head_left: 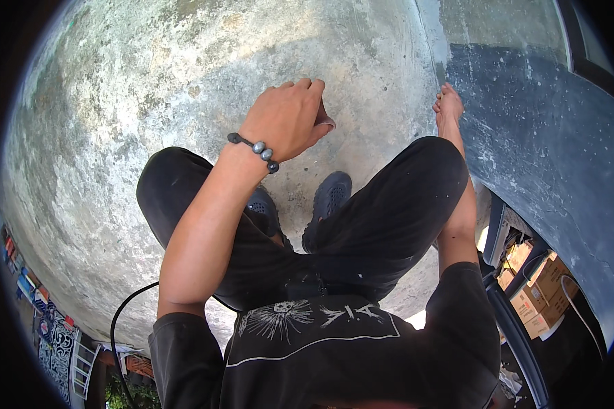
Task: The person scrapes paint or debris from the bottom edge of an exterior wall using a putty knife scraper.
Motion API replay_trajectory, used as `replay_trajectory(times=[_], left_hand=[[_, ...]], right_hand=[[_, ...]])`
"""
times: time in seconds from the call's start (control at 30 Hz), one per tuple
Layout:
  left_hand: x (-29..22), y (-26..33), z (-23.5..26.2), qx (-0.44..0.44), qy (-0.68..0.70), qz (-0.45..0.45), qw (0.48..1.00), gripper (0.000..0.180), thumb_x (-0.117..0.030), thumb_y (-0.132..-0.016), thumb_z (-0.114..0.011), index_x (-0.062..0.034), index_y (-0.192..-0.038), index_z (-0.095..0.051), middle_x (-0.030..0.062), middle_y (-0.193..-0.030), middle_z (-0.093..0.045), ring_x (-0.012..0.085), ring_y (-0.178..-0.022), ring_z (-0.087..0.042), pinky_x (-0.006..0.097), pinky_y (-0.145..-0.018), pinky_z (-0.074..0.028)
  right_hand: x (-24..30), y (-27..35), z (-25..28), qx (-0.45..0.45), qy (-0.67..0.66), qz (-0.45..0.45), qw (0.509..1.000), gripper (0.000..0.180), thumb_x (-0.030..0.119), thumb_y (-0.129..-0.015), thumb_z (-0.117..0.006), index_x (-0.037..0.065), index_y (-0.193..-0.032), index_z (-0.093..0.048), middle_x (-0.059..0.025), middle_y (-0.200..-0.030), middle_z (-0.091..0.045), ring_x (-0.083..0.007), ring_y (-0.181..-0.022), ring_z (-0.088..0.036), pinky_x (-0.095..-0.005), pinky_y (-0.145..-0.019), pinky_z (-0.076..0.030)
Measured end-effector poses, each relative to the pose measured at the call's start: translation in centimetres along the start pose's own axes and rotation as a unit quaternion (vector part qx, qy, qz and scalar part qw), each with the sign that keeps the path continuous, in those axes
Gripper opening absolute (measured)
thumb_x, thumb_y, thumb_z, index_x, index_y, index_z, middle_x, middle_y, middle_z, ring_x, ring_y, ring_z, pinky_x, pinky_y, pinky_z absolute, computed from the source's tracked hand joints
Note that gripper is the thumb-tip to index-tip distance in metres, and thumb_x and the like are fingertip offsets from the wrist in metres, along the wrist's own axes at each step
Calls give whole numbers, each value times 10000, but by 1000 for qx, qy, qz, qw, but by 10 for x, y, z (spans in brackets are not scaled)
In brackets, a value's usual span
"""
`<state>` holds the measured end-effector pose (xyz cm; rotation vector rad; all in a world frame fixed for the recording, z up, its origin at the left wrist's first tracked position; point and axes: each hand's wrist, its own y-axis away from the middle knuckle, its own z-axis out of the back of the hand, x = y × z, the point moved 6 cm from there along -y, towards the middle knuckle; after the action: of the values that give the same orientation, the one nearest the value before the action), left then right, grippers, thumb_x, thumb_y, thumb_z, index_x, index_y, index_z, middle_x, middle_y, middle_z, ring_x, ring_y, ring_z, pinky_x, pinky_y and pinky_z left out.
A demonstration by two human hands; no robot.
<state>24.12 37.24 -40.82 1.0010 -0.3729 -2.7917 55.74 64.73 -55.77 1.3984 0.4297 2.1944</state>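
Observation:
My left hand (286,116), with a dark beaded bracelet (258,146) at the wrist, hangs over the grey floor in front of my knees. Its fingers are bent and closed on a small thin reddish-brown sheet (325,120) with a pale edge, which pokes out beside the thumb. What the sheet is exactly cannot be made out. Beyond my right knee, my right hand (449,102) is closed, with curled fingers, near the foot of the wall. Whatever it may hold is hidden.
I squat on a worn, stained concrete floor (150,88); my dark perforated shoes (332,194) stand between my knees. A blue-grey painted wall (546,143) rises at the right. Cardboard boxes (542,293) lie at the lower right. A black cable (119,310) curves at the lower left.

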Motion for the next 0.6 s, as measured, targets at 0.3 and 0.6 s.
replay_trajectory(times=[0.3, 0.6], left_hand=[[6, 1, 3, 0, 3, 25, 1000, 444, -294, -846, -680, -3, -1140, -520, 162, -975, -622, 355, -932, -611, 431, -817, -490], [3, -3, -3, 20, 4, 24, 999, 451, -290, -843, -687, -2, -1147, -521, 162, -976, -624, 349, -937, -613, 427, -817, -491]], right_hand=[[-2, -1, -3, -22, 13, 12, 1000, 362, 81, -921, -540, 77, -1282, -560, -32, -689, -530, -71, -456, -364, -238, -400, -291], [-4, -5, 4, -34, 9, 39, 999, 338, 84, -919, -550, 77, -1255, -589, -27, -699, -541, -69, -458, -368, -241, -404, -299]])
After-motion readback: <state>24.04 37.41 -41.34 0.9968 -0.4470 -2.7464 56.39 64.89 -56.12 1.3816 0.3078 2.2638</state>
